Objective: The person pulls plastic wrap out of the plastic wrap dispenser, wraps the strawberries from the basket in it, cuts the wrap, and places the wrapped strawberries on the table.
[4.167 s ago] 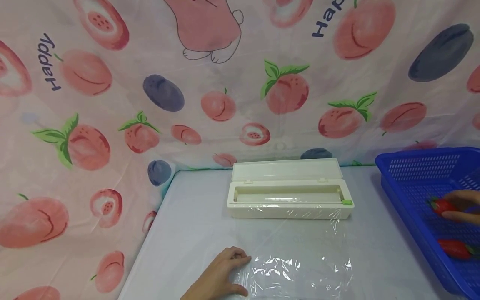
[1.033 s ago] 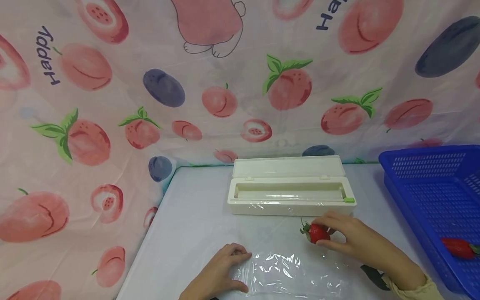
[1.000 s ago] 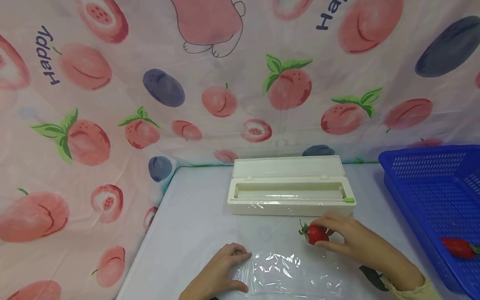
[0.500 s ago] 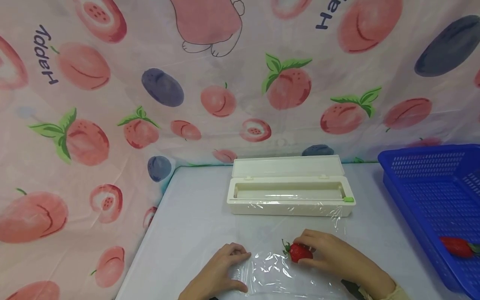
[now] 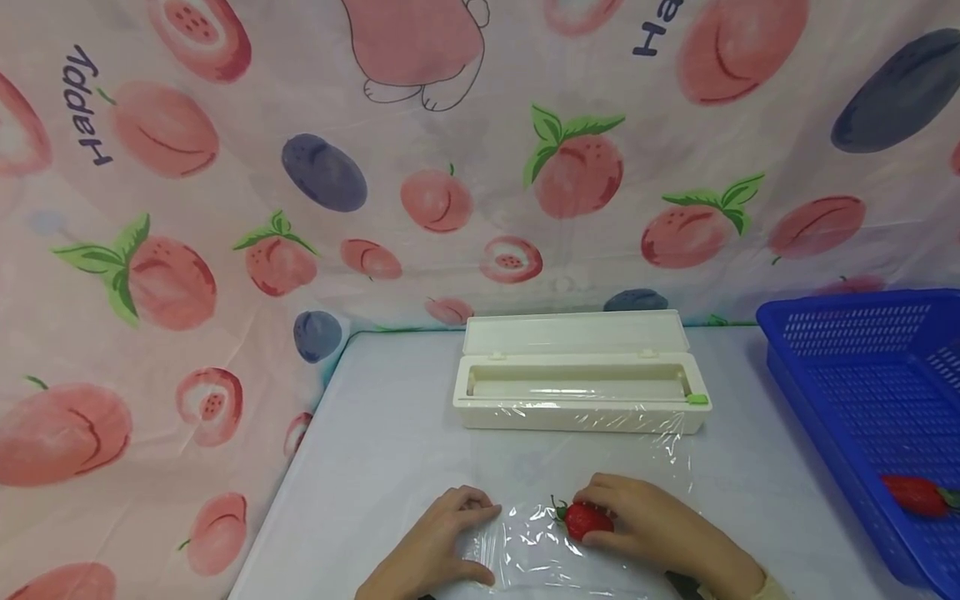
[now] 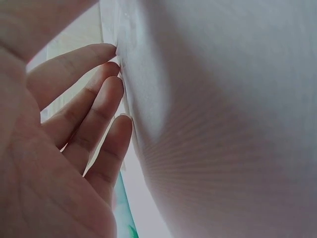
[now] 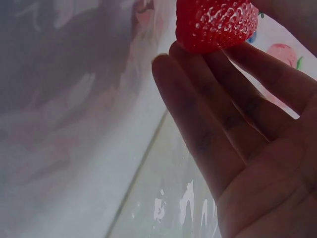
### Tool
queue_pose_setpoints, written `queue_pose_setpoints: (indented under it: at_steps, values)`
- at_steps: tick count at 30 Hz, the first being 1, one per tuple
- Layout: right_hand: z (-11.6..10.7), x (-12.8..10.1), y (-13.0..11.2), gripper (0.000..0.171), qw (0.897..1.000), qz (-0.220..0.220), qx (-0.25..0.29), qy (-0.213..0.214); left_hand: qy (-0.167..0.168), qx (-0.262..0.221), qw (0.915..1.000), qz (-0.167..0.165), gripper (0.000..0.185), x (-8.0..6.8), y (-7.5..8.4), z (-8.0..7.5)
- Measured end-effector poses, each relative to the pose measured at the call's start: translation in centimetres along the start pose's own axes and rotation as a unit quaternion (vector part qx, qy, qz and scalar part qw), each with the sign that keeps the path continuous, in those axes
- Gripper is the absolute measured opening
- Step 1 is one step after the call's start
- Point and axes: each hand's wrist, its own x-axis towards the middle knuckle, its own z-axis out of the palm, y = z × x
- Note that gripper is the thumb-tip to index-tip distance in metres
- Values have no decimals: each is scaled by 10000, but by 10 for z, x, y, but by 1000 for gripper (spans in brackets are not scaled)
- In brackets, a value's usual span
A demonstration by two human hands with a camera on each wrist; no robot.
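My right hand pinches a red strawberry between thumb and fingers, low over the sheet of clear plastic wrap. Its leafy cap points left in the head view. Up close in the right wrist view, the strawberry lies against the fingertips. My left hand rests at the left edge of the wrap, fingertips and thumb tip down on it. Extended, slightly bent fingers touch the surface in the left wrist view. The wrap runs out over the front of a white wrap dispenser, whose lid stands raised.
A blue plastic basket stands at the right, with another strawberry inside. The dispenser has a green slider at its right end. A fruit-print cloth hangs behind and to the left of the white tabletop.
My right hand took a strawberry from the basket and carried it left over the wrap. Within the last second it has come further left and nearer. My left hand has stayed in place.
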Motion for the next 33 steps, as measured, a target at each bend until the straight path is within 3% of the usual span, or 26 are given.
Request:
queue_pose_setpoints:
  at_steps: [10, 25, 33]
  values:
    - [11, 2, 3, 31, 9992, -362, -69, 182, -154, -35, 9998, -109, 76, 1, -1, -1]
    - [15, 5, 6, 43, 9996, 95, 140, -232, -170, -171, 9993, -284, 77, 2, -3, -1]
    - [12, -3, 6, 57, 9997, 90, -232, -86, -139, -124, 9995, -247, 77, 2, -3, 0]
